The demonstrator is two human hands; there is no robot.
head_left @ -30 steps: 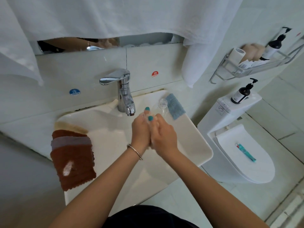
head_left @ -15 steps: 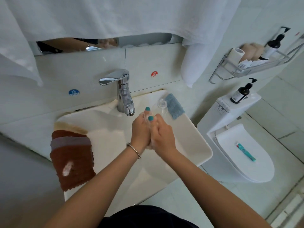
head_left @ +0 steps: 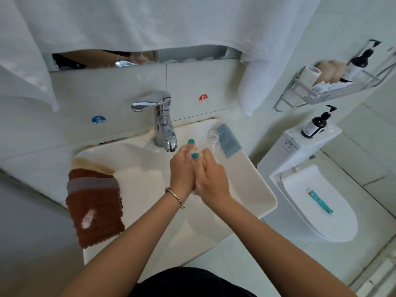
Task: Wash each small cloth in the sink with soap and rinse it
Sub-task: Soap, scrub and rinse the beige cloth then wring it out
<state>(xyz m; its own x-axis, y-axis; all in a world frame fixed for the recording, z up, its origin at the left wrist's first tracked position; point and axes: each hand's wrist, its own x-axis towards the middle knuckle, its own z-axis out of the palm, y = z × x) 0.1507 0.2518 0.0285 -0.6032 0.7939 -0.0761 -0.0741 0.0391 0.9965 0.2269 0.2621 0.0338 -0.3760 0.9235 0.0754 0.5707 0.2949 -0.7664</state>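
Pressing palm to palm over the sink (head_left: 252,179), both hands' fingers (head_left: 194,156) close, perhaps on suds.

Left hand (head_left: 182,168) and right hand (head_left: 211,175) pressed palm to palm over sink (head_left: 257,185), just near of faucet (head_left: 162,123) spout; white lather between palms. Whether cloth sits between them, cannot tell. Bracelet (head_left: 174,197) on left wrist. Stack of brown cloths (head_left: 96,209) draped over sink's left rim. Blue cloth (head_left: 228,139) on far right rim, clear bottle (head_left: 211,140) beside it.
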